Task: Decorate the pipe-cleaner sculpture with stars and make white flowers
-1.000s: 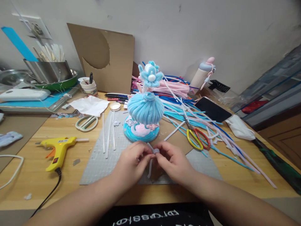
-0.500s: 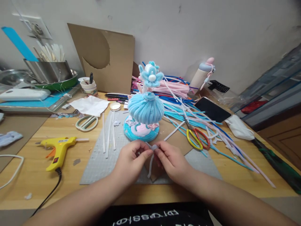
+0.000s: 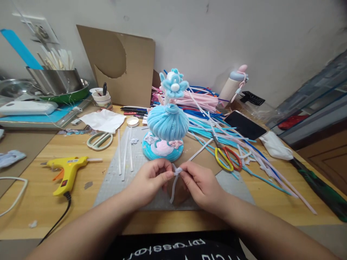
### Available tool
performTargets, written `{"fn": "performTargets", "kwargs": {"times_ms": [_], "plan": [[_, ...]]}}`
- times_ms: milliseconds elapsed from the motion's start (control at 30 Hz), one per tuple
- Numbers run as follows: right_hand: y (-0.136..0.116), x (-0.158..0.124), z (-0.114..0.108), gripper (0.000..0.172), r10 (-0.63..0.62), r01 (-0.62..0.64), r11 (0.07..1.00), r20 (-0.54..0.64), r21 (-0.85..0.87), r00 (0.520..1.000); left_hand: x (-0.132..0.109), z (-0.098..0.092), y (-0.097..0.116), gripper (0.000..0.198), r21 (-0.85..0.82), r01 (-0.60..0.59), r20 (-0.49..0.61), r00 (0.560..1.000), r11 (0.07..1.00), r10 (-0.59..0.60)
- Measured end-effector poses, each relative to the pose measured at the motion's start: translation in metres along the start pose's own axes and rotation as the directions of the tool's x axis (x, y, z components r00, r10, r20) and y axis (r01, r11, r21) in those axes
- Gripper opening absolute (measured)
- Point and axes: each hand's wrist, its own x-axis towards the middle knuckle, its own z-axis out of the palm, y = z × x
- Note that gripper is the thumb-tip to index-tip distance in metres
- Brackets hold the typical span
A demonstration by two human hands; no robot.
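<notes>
A pale lilac-white pipe cleaner [image 3: 174, 189] is bent into a small looped shape at its top, and one long end hangs down. My left hand [image 3: 153, 178] pinches the left side of the loops between thumb and forefinger. On the other side, my right hand [image 3: 199, 182] grips the same piece with its fingertips, the other fingers curled in. Just beyond both hands stands a fluffy blue pipe-cleaner lamp-like figure [image 3: 168, 122], with a flower on top and a round blue base [image 3: 162, 156].
A yellow glue gun [image 3: 66, 173] lies left on the table, beside green-handled scissors [image 3: 99, 141] and glue sticks [image 3: 124, 155]. Red-and-yellow scissors [image 3: 223, 159] and loose pipe cleaners [image 3: 206, 126] lie right. Cardboard [image 3: 138, 72] leans on the wall.
My left fingers have shifted slightly, uncovering more of the looped piece between the hands. Both hands stay in nearly the same place.
</notes>
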Motion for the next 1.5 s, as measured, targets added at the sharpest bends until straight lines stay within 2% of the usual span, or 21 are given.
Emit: {"fn": "performTargets", "kwargs": {"times_ms": [67,133,200,267,367,467,533,633,700,733,800,867,933,1000,1067,1167,1233,1300,1400,1500], "plan": [[0.000,-0.001,0.000,0.015,-0.014,0.014,1.000,0.010,0.016,1.000,0.000,-0.003,0.001,0.025,0.069,-0.019,0.011,1.000,0.997,0.019],[0.002,-0.001,0.001,0.015,-0.011,0.011,1.000,0.025,0.028,1.000,-0.001,-0.005,0.002,0.020,0.218,-0.077,-0.007,0.997,0.973,0.080],[0.005,0.000,0.002,0.015,0.013,-0.014,0.999,0.020,0.030,1.000,-0.002,-0.007,0.001,0.015,0.395,-0.157,-0.038,0.982,0.905,0.187],[0.008,0.001,0.002,0.015,0.030,-0.031,0.999,0.008,0.024,1.000,-0.003,-0.007,-0.001,0.010,0.499,-0.236,-0.054,0.952,0.834,0.301],[0.010,0.003,0.001,0.014,-0.010,0.009,1.000,0.016,0.012,1.000,-0.003,-0.006,-0.004,0.026,0.559,-0.303,-0.040,0.920,0.772,0.390],[0.010,0.004,0.001,0.012,-0.040,0.040,0.999,0.002,-0.019,0.999,-0.002,-0.003,-0.008,0.016,0.623,-0.261,-0.052,0.927,0.737,0.372],[0.011,0.005,0.003,0.011,-0.032,0.031,0.998,-0.023,-0.061,0.999,-0.003,0.000,-0.010,0.008,0.630,-0.204,-0.109,0.932,0.749,0.346],[0.012,0.005,0.005,0.010,-0.029,0.025,0.995,-0.039,-0.091,0.999,-0.003,0.003,-0.010,0.010,0.599,-0.141,-0.185,0.933,0.788,0.307],[0.012,0.006,0.005,0.011,0.016,-0.016,1.000,-0.020,0.010,1.000,-0.004,0.002,-0.008,0.016,0.510,-0.120,-0.195,0.949,0.852,0.250],[0.011,0.006,0.004,0.013,0.063,-0.064,0.990,0.012,0.124,0.998,-0.004,0.001,-0.007,0.020,0.431,-0.110,-0.185,0.961,0.896,0.207],[0.010,0.008,0.002,0.020,0.157,-0.198,0.886,0.130,0.420,0.979,-0.003,-0.002,-0.005,0.023,0.235,-0.102,-0.153,0.978,0.967,0.140],[0.009,0.009,-0.001,0.028,0.189,-0.320,0.703,0.267,0.636,0.945,-0.003,-0.003,-0.004,0.020,0.081,-0.118,-0.101,0.987,0.990,0.126],[0.010,0.010,-0.001,0.034,0.178,-0.393,0.588,0.361,0.707,0.915,-0.002,-0.002,-0.004,0.031,0.040,-0.145,-0.026,0.989,0.989,0.146],[0.011,0.010,0.000,0.035,0.180,-0.444,0.543,0.418,0.713,0.890,-0.003,-0.001,-0.003,0.030,0.099,-0.181,0.029,0.983,0.978,0.179],[0.013,0.009,0.000,0.035,0.208,-0.464,0.529,0.421,0.711,0.883,-0.004,0.000,-0.002,0.022,0.196,-0.237,0.019,0.971,0.951,0.238],[0.013,0.009,-0.003,0.035,0.286,-0.454,0.563,0.353,0.690,0.891,-0.004,0.000,0.000,0.014,0.296,-0.326,-0.038,0.935,0.898,0.352],[0.010,0.009,-0.008,0.032,0.308,-0.409,0.632,0.271,0.658,0.912,-0.005,-0.002,0.000,0.009,0.357,-0.372,-0.045,0.909,0.857,0.414],[0.007,0.008,-0.013,0.030,0.272,-0.360,0.720,0.236,0.593,0.933,-0.005,-0.003,0.000,0.006,0.422,-0.409,-0.025,0.887,0.809,0.461],[0.004,0.007,-0.017,0.024,0.174,-0.296,0.839,0.290,0.457,0.941,-0.005,-0.005,0.000,0.002,0.495,-0.460,0.050,0.862,0.737,0.504],[0.003,0.008,-0.016,0.021,0.125,-0.242,0.888,0.301,0.390,0.945,-0.007,-0.004,0.000,0.006,0.526,-0.465,0.119,0.870,0.713,0.479]]}}
